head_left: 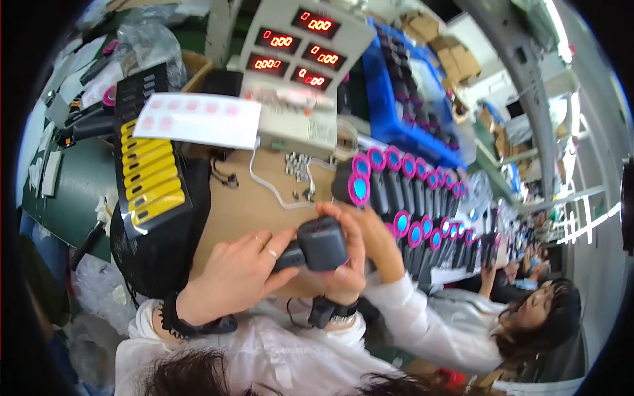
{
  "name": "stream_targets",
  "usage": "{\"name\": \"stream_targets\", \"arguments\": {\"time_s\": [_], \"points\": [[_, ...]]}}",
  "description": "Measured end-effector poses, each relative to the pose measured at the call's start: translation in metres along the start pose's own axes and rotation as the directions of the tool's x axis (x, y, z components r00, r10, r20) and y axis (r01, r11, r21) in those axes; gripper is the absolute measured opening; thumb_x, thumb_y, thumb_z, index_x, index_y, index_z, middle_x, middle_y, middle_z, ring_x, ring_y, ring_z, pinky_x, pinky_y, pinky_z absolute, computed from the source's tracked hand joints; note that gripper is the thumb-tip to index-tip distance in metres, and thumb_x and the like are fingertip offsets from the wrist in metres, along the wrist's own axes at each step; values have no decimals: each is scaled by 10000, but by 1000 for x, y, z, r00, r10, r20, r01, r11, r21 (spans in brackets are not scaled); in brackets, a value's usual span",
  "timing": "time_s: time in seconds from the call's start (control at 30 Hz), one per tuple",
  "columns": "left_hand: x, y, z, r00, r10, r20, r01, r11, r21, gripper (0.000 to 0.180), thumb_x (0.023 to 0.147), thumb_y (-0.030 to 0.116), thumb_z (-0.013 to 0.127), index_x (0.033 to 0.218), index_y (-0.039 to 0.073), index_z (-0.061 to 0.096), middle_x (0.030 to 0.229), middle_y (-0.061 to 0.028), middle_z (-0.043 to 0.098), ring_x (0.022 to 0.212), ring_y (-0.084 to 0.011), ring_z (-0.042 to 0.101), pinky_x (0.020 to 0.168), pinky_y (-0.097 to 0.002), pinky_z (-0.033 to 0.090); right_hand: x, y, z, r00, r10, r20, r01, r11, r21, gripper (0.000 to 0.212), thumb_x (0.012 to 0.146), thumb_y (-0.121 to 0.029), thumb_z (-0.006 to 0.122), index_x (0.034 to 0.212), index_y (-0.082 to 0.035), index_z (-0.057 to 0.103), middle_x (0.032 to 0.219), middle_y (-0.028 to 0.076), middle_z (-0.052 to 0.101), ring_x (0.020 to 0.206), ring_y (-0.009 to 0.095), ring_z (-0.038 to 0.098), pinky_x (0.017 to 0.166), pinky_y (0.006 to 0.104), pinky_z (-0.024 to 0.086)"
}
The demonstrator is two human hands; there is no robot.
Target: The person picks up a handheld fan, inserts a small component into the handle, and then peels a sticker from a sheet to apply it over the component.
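Note:
A dark grey handheld device [322, 245] with a boxy head, a short handle and a pink rim is held between my two hands above the brown work mat. My left hand [231, 274] closes round its handle, rings showing on the fingers. My right hand [351, 254] wraps the far side and underside of the head, thumb near the pink rim. Just behind my right hand is a co-worker's hand [378, 234], its fingers partly hidden. Several similar dark devices [396, 191] with pink rings and blue discs stand in rows to the right.
A meter box with red digital displays [290, 63] stands at the back, a white sheet [198, 119] before it. Left are yellow strips [153, 178] on a black bag [162, 247]. Small pale parts [297, 165] and a white cable [267, 188] lie ahead; a blue crate [389, 119] is back right.

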State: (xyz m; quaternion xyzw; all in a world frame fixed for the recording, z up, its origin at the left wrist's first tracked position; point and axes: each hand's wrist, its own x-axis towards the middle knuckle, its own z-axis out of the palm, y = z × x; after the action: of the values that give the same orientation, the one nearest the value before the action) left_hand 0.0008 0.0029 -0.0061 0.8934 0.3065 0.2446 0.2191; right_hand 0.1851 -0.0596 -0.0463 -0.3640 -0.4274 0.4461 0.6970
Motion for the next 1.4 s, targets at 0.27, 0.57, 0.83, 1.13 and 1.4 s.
{"name": "stream_targets", "arguments": {"time_s": [0.27,0.57,0.83,1.13,1.4], "points": [[0,1,0,983,-61,173,72,996,-60,541,829,350,617,1238,32,460,946,-207,618,799,-372,628,659,-441,506,3,-5,-2,999,0,46,2,999,-36,781,648,-242,711,1329,1,417,1377,240,391,1277,325,406,1041,424,369],[11,-4,4,934,-23,357,181,892,-414,713,885,327,572,1425,47,201,1091,-243,564,955,-367,593,794,-409,485,8,-1,4,997,-25,79,25,1000,7,724,686,-249,681,1322,-4,434,1371,154,436,1233,249,449,1047,355,325],[-1,-4,28,972,4,235,176,649,-740,736,883,204,612,1455,60,173,1439,-186,285,1340,-261,297,1098,-331,244,3,-31,40,992,-124,7,122,986,118,547,785,-162,652,1276,-9,466,1199,77,538,1106,183,518,952,304,405],[-1,-13,47,974,156,166,64,510,-858,755,900,239,592,1480,104,128,1447,-131,283,1339,-222,265,1094,-333,224,-1,33,1,988,-151,-26,151,989,-2,486,809,-154,582,1259,-12,468,1258,101,499,1187,210,455,1020,339,342],[9,-14,44,961,251,117,-20,483,-875,741,915,241,575,1486,109,122,1440,-112,295,1325,-209,277,1081,-331,230,0,43,-5,996,-94,-4,94,994,58,454,815,-146,578,1242,-19,487,1228,89,517,1161,201,472,1002,319,354]]}}
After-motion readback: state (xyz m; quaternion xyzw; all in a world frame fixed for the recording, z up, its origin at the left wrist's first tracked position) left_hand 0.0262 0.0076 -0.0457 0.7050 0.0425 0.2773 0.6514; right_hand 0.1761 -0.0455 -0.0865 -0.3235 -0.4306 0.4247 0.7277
